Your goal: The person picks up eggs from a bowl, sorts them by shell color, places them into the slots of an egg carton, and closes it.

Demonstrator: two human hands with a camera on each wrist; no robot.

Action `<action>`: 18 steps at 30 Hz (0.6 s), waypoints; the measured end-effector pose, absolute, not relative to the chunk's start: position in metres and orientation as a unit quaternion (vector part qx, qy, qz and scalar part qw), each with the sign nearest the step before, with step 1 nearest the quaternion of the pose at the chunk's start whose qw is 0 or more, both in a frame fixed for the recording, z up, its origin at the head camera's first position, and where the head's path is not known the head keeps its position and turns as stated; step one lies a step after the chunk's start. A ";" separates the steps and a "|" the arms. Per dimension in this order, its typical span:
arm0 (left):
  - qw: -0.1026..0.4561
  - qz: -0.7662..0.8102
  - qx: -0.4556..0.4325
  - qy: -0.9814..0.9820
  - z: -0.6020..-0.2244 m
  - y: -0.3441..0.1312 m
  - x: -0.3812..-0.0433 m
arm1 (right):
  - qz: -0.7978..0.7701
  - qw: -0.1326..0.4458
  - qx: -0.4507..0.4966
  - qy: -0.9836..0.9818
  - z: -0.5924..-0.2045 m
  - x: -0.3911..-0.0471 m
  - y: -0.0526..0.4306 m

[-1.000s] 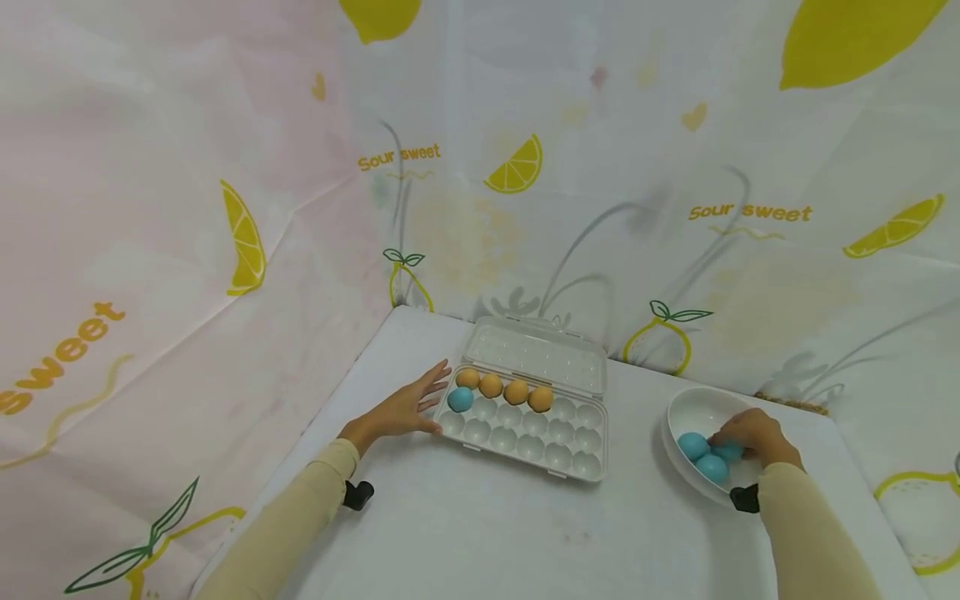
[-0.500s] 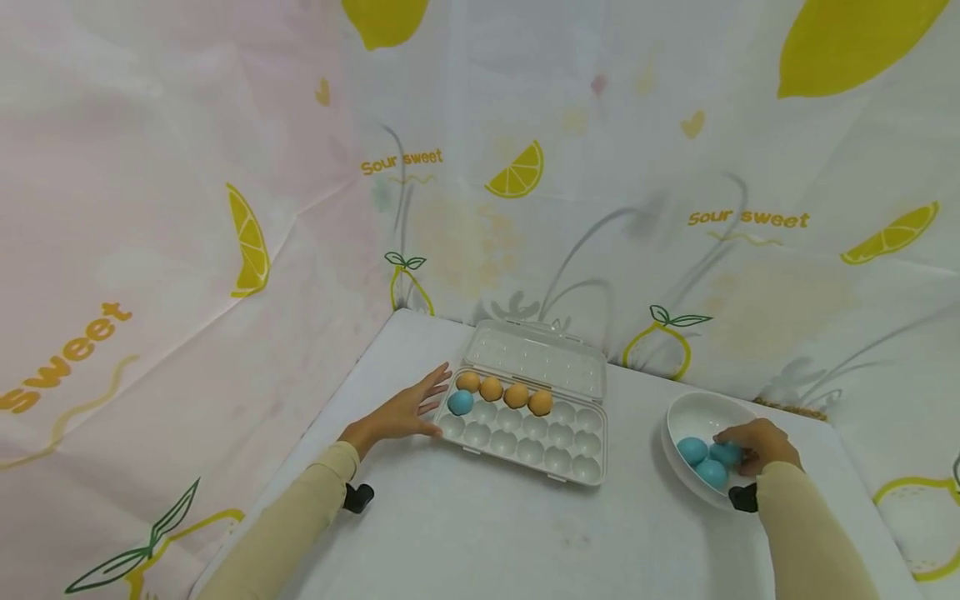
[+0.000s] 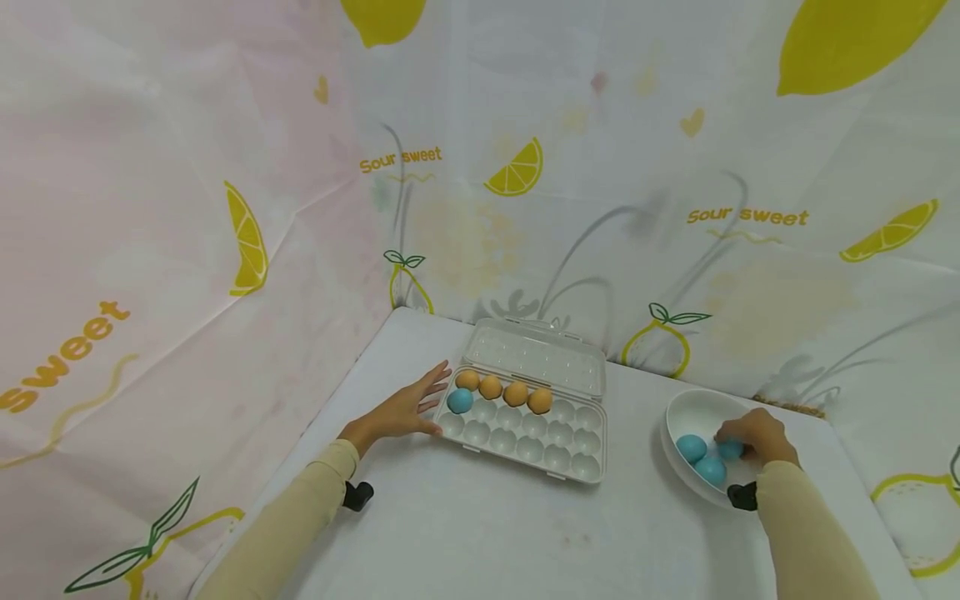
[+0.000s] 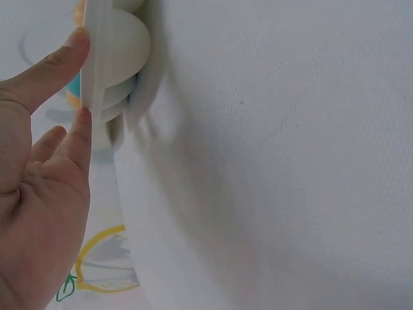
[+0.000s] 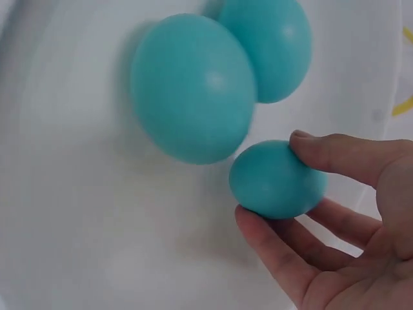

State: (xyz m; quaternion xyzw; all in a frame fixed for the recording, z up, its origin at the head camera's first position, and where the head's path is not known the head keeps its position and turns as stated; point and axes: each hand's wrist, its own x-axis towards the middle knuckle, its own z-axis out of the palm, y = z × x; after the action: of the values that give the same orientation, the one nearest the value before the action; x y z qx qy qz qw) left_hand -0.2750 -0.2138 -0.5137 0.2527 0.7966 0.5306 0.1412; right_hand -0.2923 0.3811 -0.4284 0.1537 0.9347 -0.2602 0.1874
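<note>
Inside the white bowl (image 3: 678, 408) on the right, my right hand (image 3: 759, 435) pinches a blue egg (image 5: 277, 179) between thumb and fingers. Two other blue eggs (image 5: 193, 88) lie touching each other in the bowl, close to the held one. My left hand (image 3: 401, 408) has its fingers spread, thumb and fingertips touching the left edge of the egg carton (image 3: 525, 457). That carton's clear lid (image 3: 536, 354) is tilted back. Several orange eggs (image 3: 516, 393) sit in its back row, with one blue egg (image 3: 460, 401) in front of the leftmost.
A white cloth covers the table (image 3: 555, 533). Behind it hangs a lemon-printed sheet (image 3: 480, 242), which also runs along the left. A piece of rope (image 3: 791, 406) lies at the back edge behind the bowl. Table space separates carton and bowl.
In the bowl, my right hand has shifted its blue egg slightly rightward, away from the other two. The left hand has stayed at the carton's edge.
</note>
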 end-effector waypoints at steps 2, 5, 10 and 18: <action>0.141 0.532 0.254 0.796 -0.514 -0.214 -0.275 | -0.260 0.174 0.143 0.939 -0.423 -0.294 0.376; 0.144 0.533 0.253 0.795 -0.514 -0.214 -0.275 | -0.268 0.143 0.104 0.947 -0.414 -0.297 0.368; 0.144 0.535 0.251 0.793 -0.513 -0.213 -0.275 | -0.250 0.076 0.039 0.965 -0.401 -0.303 0.350; 0.139 0.529 0.253 0.798 -0.513 -0.213 -0.274 | -0.239 -0.024 -0.011 0.971 -0.389 -0.309 0.304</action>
State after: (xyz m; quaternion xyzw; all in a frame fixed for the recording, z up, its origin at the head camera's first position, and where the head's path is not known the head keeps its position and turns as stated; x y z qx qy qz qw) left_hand -0.2740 -0.2133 -0.5127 0.2534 0.7977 0.5291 0.1393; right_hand -0.3090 0.3038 -0.3891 -0.0110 0.9707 -0.2388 -0.0245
